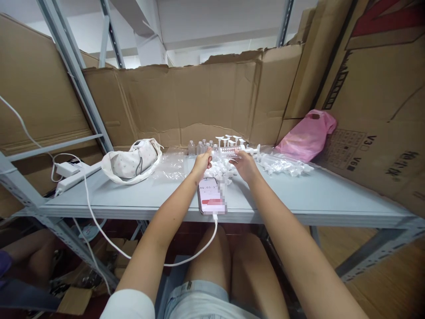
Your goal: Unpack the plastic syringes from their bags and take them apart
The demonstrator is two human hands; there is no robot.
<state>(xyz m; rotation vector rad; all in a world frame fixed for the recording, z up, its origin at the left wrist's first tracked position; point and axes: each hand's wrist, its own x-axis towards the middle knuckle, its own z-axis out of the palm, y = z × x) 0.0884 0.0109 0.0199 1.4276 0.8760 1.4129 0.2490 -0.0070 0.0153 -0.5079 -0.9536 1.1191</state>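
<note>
A clear pump bottle (229, 152) with dark print and a white pump head lies nearly level between my two hands, its pump head pointing right. My left hand (202, 165) is closed at the bottle's left end. My right hand (245, 164) grips it nearer the pump end, fingers bent. Just below, a heap of small white plastic parts (223, 170) covers part of the table. Behind my hands stand several white pump heads (228, 139) and several clear bottles (191, 148), partly hidden by my left hand.
A phone (210, 197) showing a timer lies at the table's (335, 192) front edge, with a white cable (212, 241) plugged in. On the left are a white cloth bag (131, 161) and a power strip (78, 177). Clear plastic bags (287, 166) and a pink bag (307, 137) lie right.
</note>
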